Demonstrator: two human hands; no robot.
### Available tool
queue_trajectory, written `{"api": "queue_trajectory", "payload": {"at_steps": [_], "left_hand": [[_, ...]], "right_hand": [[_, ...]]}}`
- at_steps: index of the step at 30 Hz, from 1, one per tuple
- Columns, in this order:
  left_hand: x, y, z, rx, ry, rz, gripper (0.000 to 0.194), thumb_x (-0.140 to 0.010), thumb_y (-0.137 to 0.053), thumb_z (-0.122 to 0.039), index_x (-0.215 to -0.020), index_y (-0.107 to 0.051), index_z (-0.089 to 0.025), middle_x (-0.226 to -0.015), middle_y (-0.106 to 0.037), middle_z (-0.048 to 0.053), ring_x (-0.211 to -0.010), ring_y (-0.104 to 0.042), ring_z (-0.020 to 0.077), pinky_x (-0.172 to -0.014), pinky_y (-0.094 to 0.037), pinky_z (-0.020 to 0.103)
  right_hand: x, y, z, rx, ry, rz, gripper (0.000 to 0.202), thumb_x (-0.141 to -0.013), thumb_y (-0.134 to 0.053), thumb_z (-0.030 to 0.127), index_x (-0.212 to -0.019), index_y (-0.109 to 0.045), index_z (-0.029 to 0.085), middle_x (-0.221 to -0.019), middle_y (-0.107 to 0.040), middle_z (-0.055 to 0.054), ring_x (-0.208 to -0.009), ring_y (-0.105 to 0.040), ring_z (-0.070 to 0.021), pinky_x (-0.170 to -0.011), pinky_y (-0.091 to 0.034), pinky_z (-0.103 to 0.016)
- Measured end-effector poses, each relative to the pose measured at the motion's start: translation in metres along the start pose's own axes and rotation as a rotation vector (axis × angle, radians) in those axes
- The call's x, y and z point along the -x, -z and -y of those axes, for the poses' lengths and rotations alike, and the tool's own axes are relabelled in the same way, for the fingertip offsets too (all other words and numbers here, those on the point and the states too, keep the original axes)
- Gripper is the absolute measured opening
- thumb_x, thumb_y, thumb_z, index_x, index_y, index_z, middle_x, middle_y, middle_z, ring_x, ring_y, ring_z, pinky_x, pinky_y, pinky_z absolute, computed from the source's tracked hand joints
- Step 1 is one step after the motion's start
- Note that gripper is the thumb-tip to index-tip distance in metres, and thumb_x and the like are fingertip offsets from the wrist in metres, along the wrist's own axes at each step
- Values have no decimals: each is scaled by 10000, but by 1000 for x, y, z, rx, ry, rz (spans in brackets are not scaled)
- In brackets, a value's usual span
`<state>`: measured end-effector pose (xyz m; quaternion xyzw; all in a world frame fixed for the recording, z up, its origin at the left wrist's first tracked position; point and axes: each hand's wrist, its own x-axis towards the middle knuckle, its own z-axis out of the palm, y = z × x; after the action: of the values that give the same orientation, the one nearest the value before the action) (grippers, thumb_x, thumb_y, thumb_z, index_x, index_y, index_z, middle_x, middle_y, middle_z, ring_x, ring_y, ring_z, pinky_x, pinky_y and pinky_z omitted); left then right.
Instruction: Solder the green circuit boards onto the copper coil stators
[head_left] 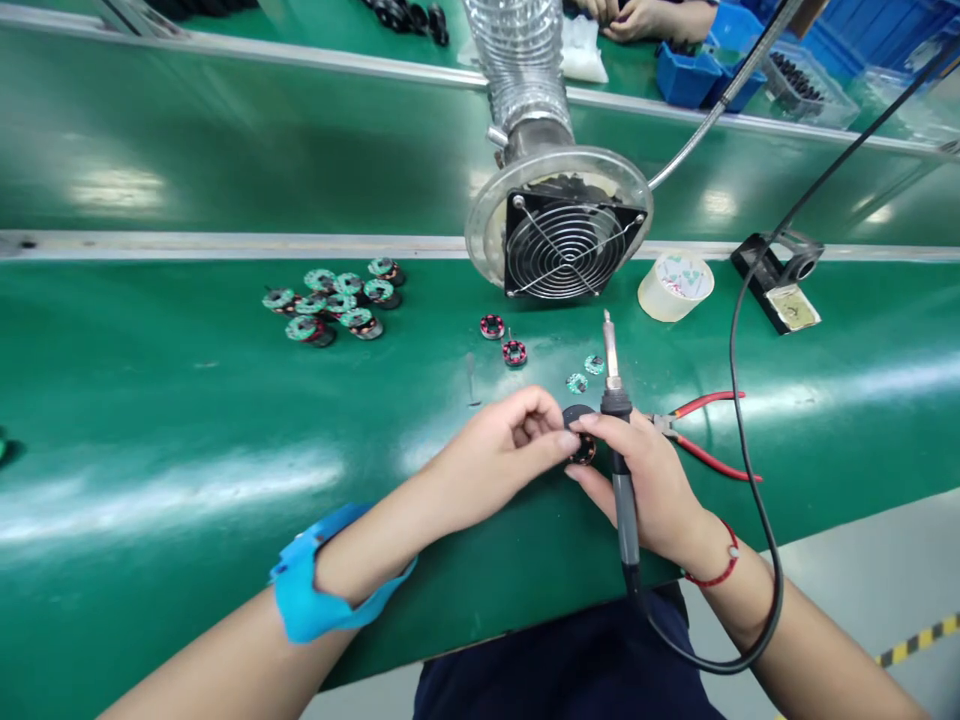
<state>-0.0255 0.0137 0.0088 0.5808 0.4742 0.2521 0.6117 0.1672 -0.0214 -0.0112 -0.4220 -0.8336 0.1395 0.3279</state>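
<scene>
Between my two hands is a small round motor part [582,450], dark with copper windings, close to the table's front edge. My left hand [517,440] has its fingers curled, with thumb and fingertips closed on the part's left side. Thumb and forefinger of my right hand [652,480] grip its right side. A soldering iron [625,500] with a grey and black handle rests across the right hand, tip pointing away from me. Beyond the hands lie two small green circuit boards [577,384] and two red-and-black wound stators [514,353].
A fume extractor fan [568,248] hangs at the back centre. Several assembled motors with green boards [361,322] stand back left. To the right are a tape roll [676,287], red-handled pliers [709,460], an iron stand [780,285] and the iron's cable [739,370]. A co-worker's hands [637,18] show beyond the partition.
</scene>
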Motion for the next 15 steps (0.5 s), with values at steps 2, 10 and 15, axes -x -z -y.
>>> {"api": "queue_trajectory", "payload": {"at_steps": [2, 10, 15], "left_hand": [[0, -2, 1, 30, 11, 49, 206, -801, -595, -373, -757, -536, -180, -661, -492, -46, -611, -427, 108, -557, -340, 236], [-3, -7, 7, 345, 116, -102, 190, -754, -659, -322, -705, -561, -167, -601, -511, -52, -578, -441, 87, -565, -351, 226], [-5, -9, 8, 335, 143, -179, 215, -810, -609, -372, -747, -537, -179, -613, -521, -52, -578, -462, 91, -563, -364, 227]], "right_hand": [[1, -1, -1, -15, 11, 44, 346, -933, -562, 237, -1268, -477, 233, -985, -685, -78, -852, -654, -230, -698, -565, -374], [1, -4, -1, -36, -4, -27, 369, -931, -559, 214, -1282, -453, 254, -1031, -694, -66, -872, -680, -217, -720, -581, -360], [2, -7, -2, -2, -40, -95, 419, -898, -597, 185, -1284, -463, 279, -1089, -701, -62, -902, -672, -229, -744, -569, -377]]}}
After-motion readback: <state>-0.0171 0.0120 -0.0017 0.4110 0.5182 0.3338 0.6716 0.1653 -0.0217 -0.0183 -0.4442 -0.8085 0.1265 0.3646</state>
